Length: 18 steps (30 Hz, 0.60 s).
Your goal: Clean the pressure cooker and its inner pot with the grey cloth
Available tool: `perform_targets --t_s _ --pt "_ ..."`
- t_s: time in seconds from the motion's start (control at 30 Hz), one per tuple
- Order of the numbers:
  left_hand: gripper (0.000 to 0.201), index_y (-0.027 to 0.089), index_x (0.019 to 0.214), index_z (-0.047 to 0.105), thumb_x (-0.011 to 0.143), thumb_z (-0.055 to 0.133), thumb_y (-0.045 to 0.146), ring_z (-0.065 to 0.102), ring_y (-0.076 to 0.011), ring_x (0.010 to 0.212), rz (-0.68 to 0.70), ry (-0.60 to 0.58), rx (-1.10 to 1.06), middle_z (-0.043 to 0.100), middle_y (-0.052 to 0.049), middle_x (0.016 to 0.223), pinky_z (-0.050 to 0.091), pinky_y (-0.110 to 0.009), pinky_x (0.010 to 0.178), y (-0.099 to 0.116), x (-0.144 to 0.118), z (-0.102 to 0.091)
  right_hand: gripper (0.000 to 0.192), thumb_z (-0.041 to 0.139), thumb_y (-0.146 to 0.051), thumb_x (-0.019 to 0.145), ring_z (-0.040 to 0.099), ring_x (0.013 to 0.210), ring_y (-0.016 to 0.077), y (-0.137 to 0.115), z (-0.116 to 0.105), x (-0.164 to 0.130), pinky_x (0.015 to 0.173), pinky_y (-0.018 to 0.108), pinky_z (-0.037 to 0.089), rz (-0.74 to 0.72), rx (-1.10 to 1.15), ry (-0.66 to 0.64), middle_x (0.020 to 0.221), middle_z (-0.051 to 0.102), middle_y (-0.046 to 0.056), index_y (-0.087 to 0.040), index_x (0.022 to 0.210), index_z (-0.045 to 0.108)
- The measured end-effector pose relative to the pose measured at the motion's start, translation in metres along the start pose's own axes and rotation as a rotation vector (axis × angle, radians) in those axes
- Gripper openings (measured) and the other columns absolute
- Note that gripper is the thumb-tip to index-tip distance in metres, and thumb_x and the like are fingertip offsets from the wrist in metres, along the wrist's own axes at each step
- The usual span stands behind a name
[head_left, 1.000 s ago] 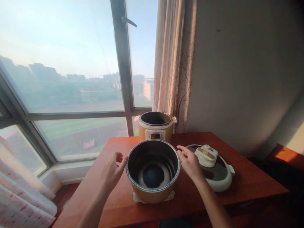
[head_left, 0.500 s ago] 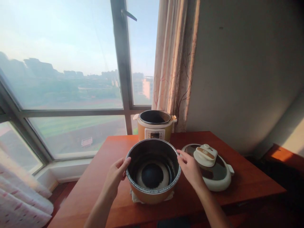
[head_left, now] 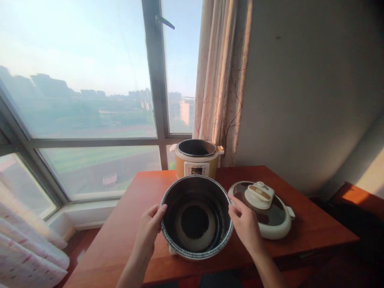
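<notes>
Change since earlier frame: both hands closed in from beside the pot onto its rim; pot rim rose and tipped toward the camera, showing more of the inside.
Left hand point(head_left: 149, 228): clamped on the left rim of the inner pot point(head_left: 196, 216), thumb over the edge, fingers hidden down the outer wall.
Right hand point(head_left: 246, 224): clamped on the right rim, thumb on the edge, fingers curled against the outside.
Pot position: held directly between the 2 hands, touching both, above the near part of the table point(head_left: 129, 244); white cloth point(head_left: 171, 249) peeked out just under its lower left edge.
Pot axis: opening faced up and slightly toward the camera; no long axis, round.
Nearer hand: neither, grips sat opposite each other across the rim.
Cooker body point(head_left: 196, 159): beyond the fingertips, straight ahead past the far rim, open and with no pot inside.
Lid point(head_left: 259, 208): just beyond the right hand's knuckles, flat on the table, knob up.
Count: 1 inner pot, 1 cooker body, 1 lid, 1 cloth, 2 hands.
</notes>
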<state>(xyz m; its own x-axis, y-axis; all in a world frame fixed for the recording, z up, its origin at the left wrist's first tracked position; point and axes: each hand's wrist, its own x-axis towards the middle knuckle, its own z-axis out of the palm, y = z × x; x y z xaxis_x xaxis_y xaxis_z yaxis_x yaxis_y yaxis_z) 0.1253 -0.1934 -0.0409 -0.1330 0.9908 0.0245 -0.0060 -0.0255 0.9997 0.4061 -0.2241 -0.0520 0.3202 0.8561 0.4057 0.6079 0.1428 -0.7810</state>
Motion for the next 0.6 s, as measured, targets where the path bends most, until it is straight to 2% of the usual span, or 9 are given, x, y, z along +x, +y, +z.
perform_targets --t_s 0.33,0.5,0.6 --pt "0.048 0.019 0.062 0.049 0.07 0.069 0.062 0.033 -0.0079 0.046 -0.049 -0.04 -0.006 0.039 0.008 0.051 0.022 -0.02 0.045 0.0 0.004 0.006 0.056 0.048 -0.048 0.089 0.064 0.063 0.0208 0.005 -0.002 -0.022 0.064 0.028 0.053 0.065 0.058 0.092 0.069 0.069 0.007 -0.006 0.118 0.072" --pt "0.049 0.02 0.058 0.047 0.07 0.068 0.062 0.035 -0.0089 0.046 0.007 -0.012 0.056 0.039 0.007 0.05 0.025 -0.02 0.045 0.006 0.005 0.007 0.059 0.056 -0.054 0.085 0.053 0.056 0.0184 0.003 -0.002 -0.015 0.061 0.029 0.048 0.088 0.07 0.066 0.059 0.054 -0.001 -0.009 0.121 0.07" --pt "0.048 0.02 0.055 0.046 0.073 0.067 0.059 0.035 -0.009 0.046 0.085 -0.002 0.084 0.039 0.006 0.049 0.025 -0.021 0.045 0.023 0.011 0.008 0.058 0.056 -0.052 0.084 0.05 0.056 0.0173 -0.006 -0.009 0.0 0.062 0.029 0.046 0.07 0.091 0.037 0.058 0.048 -0.003 -0.009 0.119 0.071"
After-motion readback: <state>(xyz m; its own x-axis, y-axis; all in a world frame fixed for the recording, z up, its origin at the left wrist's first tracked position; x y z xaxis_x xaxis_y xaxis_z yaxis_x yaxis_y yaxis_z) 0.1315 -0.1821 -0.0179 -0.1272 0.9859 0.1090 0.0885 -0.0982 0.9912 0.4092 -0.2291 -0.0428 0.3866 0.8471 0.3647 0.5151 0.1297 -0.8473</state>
